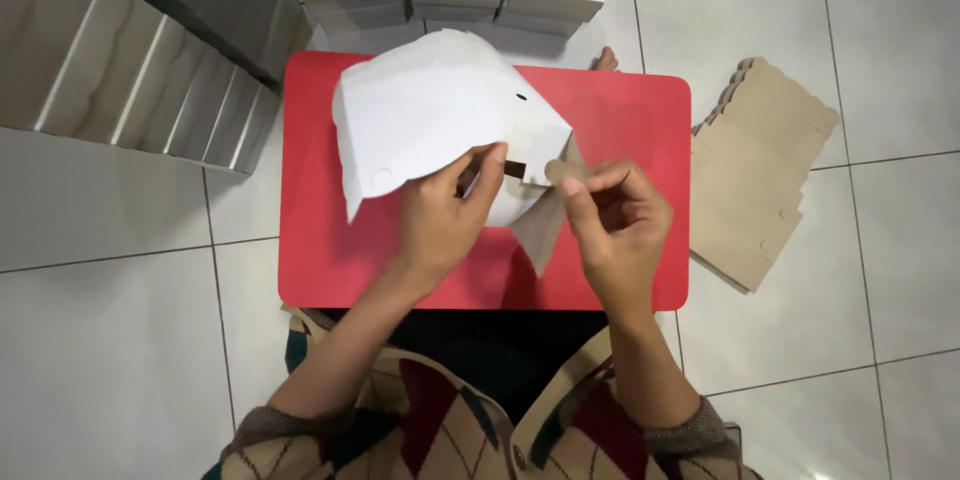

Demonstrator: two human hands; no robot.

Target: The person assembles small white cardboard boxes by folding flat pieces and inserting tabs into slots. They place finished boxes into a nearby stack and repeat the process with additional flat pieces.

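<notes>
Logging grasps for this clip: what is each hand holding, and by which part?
Both hold one white cardboard box blank. The left hand grips its lower edge by the slot; the right hand pinches the rounded brown tab.

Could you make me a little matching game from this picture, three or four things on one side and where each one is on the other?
Things:
1. white box blank
2. red tray
3. stack of brown blanks
4. folded white boxes

Places:
A. on the floor right of the tray
B. rowed at upper left
C. held in both hands
D. under the hands, on the tiled floor

Pairs: 1-C, 2-D, 3-A, 4-B
</notes>
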